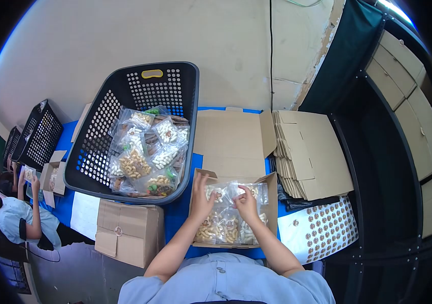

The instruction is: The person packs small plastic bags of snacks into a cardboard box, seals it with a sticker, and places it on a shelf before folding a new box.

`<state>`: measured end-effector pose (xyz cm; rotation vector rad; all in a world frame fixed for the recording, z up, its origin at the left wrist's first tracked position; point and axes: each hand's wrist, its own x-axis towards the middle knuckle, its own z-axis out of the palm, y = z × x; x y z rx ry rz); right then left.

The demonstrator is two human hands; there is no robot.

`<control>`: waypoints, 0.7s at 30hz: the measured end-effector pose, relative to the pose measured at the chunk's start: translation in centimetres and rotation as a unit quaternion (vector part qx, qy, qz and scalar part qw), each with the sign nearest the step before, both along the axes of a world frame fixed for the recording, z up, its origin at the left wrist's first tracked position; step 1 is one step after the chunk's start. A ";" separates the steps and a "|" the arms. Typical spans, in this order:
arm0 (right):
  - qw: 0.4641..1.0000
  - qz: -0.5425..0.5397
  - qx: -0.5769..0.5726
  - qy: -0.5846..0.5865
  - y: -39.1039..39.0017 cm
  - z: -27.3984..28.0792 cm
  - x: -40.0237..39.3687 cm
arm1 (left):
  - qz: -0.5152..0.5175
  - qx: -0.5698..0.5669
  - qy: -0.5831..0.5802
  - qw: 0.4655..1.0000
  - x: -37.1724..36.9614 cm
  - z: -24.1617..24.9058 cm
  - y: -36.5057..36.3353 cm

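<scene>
An open cardboard box (273,207) stands in front of me, filled with clear plastic packets (216,228) of cream and white shell-like pieces. My left hand (203,200) is over the box's left side, fingers stretched out and apart, beside the packets. Toward the middle of the box, my right hand (246,203) pinches the edge of a clear plastic packet (234,187) between thumb and fingers. The lower part of that packet overlaps the others, so its outline is hard to follow.
A black perforated basket (86,162) of similar packets (150,147) stands left. Flattened cardboard boxes (322,152) and a sticker sheet (322,228) lie right. A closed carton (130,233) is at lower left. Another person (28,218) works far left, holding a packet.
</scene>
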<state>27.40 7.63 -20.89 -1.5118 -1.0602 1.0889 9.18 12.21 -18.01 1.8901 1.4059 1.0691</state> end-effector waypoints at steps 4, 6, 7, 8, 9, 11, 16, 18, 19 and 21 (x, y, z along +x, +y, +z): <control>0.998 -0.053 0.024 -0.024 -0.2 -0.9 -0.9 | -0.097 -0.022 0.078 0.992 1.0 -2.2 -1.0; 0.997 -0.057 0.027 -0.035 -0.2 -0.6 -0.9 | -0.121 -0.035 0.123 0.984 1.2 -2.7 -1.1; 0.997 -0.060 0.030 -0.046 -0.3 -0.3 -0.8 | -0.140 -0.027 0.154 0.978 1.1 -2.9 -1.0; 0.997 -0.063 0.028 -0.046 -0.5 -0.1 -0.6 | -0.159 -0.019 0.184 0.970 1.1 -3.0 -1.1; 0.987 -0.014 0.003 -0.157 -0.7 0.5 -0.4 | -0.162 -0.020 0.185 0.969 1.0 -2.9 -1.0; 0.963 0.036 -0.025 -0.265 -1.0 1.3 -0.4 | -0.192 -0.044 0.236 0.952 0.8 -2.6 -0.9; 0.900 0.001 0.046 -0.433 0.2 0.9 1.1 | -0.206 -0.069 0.298 0.929 0.7 -3.0 0.7; 0.877 0.017 0.077 -0.474 1.1 0.7 2.2 | -0.217 -0.074 0.321 0.919 0.8 -2.8 1.3; 0.851 0.032 0.108 -0.512 1.2 0.7 2.7 | -0.221 -0.090 0.312 0.920 0.8 -2.8 1.6; 0.857 0.065 0.059 -0.507 0.9 0.1 3.4 | -0.224 -0.104 0.304 0.920 0.7 -2.4 2.2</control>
